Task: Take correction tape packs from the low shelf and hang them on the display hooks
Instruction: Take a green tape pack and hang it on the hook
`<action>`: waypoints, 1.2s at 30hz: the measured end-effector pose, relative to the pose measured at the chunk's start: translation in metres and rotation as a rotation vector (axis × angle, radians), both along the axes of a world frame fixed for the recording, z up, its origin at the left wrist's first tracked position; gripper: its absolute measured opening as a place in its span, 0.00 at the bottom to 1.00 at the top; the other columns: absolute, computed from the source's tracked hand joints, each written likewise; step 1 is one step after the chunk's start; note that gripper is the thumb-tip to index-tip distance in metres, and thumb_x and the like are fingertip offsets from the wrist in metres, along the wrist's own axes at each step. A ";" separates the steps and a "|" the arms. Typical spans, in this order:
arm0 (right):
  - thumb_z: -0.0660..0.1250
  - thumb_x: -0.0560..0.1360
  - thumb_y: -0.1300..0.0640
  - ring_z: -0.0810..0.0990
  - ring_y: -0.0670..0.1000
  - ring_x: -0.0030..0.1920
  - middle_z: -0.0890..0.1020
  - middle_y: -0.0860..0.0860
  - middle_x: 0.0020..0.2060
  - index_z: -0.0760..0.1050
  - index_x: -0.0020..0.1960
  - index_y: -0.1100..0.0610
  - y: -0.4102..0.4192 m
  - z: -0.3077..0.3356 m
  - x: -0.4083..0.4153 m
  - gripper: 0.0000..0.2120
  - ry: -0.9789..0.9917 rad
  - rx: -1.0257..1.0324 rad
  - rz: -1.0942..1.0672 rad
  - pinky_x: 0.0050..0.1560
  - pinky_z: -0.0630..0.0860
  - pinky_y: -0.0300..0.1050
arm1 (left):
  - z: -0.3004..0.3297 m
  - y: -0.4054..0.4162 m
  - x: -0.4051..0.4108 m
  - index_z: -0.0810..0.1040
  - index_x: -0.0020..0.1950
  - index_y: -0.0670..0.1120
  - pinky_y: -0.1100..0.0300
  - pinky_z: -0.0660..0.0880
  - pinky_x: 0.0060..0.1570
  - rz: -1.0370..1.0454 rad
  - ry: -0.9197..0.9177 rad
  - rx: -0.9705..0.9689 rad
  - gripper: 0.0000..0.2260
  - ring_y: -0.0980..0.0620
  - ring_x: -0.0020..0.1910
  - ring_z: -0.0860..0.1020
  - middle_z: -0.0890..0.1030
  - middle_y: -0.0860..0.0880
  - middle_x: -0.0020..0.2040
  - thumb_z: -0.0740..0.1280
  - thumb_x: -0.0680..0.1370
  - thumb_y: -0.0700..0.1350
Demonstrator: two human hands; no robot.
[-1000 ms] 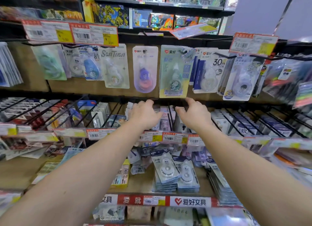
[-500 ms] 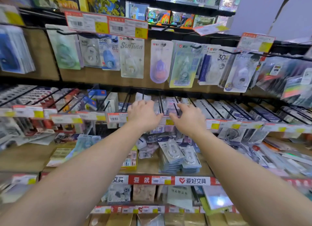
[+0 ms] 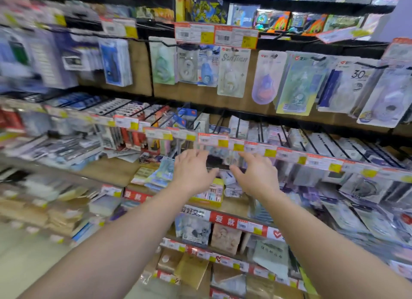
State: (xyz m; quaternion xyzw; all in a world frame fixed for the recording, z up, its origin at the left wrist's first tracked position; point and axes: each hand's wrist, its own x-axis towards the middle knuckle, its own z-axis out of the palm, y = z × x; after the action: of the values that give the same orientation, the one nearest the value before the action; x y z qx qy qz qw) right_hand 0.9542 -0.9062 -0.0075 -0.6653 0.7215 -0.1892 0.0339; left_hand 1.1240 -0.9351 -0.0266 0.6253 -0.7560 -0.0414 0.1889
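Both hands empty, fingers spread: left hand (image 3: 192, 172) and right hand (image 3: 256, 176) at frame centre, just under the price-tag rail (image 3: 287, 153). Correction tape packs (image 3: 260, 211) lie on low shelf (image 3: 229, 219), below right hand. Suggest: drop lower, pinch one pack by its top edge.

Store shelving (image 3: 142, 75) — wood-toned back panels, dark rails. Pale floor (image 3: 29, 258) at lower left — blurred. Lilac wall (image 3: 403, 15) at upper right.
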 end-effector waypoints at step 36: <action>0.60 0.83 0.55 0.78 0.62 0.60 0.79 0.64 0.61 0.74 0.65 0.68 -0.188 -0.149 0.191 0.18 -0.452 0.596 -0.353 0.57 0.75 0.52 | -0.161 -0.220 0.187 0.63 0.77 0.43 0.56 0.73 0.54 0.152 0.506 0.824 0.35 0.42 0.63 0.76 0.76 0.43 0.67 0.65 0.78 0.63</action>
State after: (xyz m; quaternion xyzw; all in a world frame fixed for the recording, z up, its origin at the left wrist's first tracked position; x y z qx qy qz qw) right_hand 1.1453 -1.0942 -0.1568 -0.4340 0.8222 -0.1164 0.3495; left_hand 1.3109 -1.1548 -0.1872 0.6719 -0.5594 -0.4737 0.1060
